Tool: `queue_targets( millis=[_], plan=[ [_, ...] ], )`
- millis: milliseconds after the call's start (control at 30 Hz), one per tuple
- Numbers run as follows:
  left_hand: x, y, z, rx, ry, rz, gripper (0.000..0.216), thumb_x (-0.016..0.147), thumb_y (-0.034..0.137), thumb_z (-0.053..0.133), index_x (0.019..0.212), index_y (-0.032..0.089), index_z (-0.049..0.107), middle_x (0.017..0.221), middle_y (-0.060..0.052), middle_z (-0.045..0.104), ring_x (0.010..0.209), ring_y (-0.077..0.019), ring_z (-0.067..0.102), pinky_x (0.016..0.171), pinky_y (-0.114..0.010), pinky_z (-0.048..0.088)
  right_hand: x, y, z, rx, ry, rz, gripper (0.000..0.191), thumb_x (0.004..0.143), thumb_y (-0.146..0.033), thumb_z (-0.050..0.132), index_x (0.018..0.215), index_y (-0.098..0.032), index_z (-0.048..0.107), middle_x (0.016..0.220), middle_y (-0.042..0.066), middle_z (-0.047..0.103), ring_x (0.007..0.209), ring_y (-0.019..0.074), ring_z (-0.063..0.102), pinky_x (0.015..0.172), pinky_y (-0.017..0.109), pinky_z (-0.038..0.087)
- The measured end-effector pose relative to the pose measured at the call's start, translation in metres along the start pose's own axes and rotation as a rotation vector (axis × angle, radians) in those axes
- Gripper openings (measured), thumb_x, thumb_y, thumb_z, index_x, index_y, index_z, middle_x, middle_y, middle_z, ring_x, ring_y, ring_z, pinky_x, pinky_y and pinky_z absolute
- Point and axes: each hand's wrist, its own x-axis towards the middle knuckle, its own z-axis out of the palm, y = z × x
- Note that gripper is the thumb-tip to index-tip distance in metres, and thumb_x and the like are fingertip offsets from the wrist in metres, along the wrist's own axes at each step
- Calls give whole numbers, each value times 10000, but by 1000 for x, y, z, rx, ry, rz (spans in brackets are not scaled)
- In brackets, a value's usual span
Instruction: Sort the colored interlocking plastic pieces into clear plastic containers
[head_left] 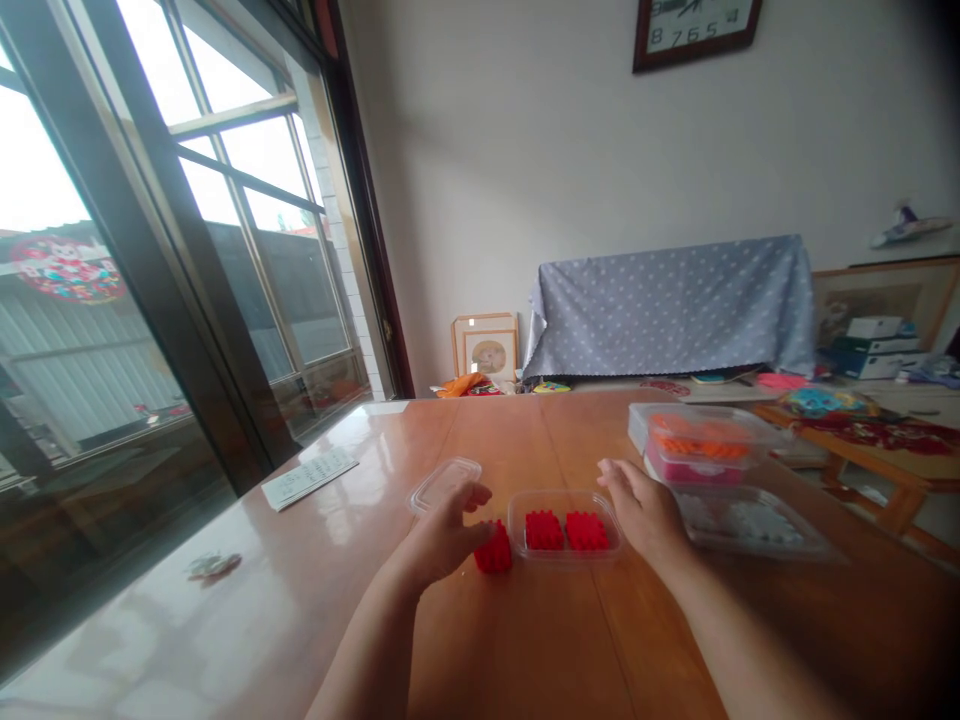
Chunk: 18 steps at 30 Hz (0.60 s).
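Observation:
A clear plastic tub (517,553) stands on the table in front of me, with two red toothed-edge blocks in it: a left block (543,531) and a right block (586,532). Just outside the tub's left side is another red block (493,548), resting on the wood. My left hand (448,535) is beside that block, its thumb at the block's upper edge and its fingers apart above; whether the thumb touches is unclear. Past the tub's right rim, my right hand (643,508) hovers with fingers stretched forward and nothing visible in them.
A clear lid (444,484) lies behind my left hand. At right are stacked containers with orange pieces (697,436) and a clear tray of pale pieces (750,522). A printed card (310,477) and a small shiny packet (214,567) lie on the left of the table (517,650).

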Motion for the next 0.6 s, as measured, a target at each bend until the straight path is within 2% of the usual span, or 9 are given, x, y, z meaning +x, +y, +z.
queue_targets(
  millis=[200,433,600],
  plan=[
    [-6,-3,-4,167,-114,82,583,641,161,760,1208,272,680,1258,-77,670,1119,-285,616,988,-376,484,2,2,-1,11,0,5,506,998,-621,340,993,-250,684,931,69,776,848,239,705,728,308,458],
    [-6,-19,4,176,-93,80,510,644,93,693,1136,224,669,1147,-75,686,1028,-251,627,920,-355,502,2,4,-1,8,-2,13,494,998,-622,349,892,-253,661,912,58,777,829,232,706,714,302,442],
    [-8,-3,-6,150,-29,89,419,662,101,705,1064,211,673,1066,-78,695,971,-245,640,869,-356,512,2,3,-2,18,26,29,493,1001,-619,354,940,-255,680,931,59,782,846,236,712,709,300,442]
  ],
)
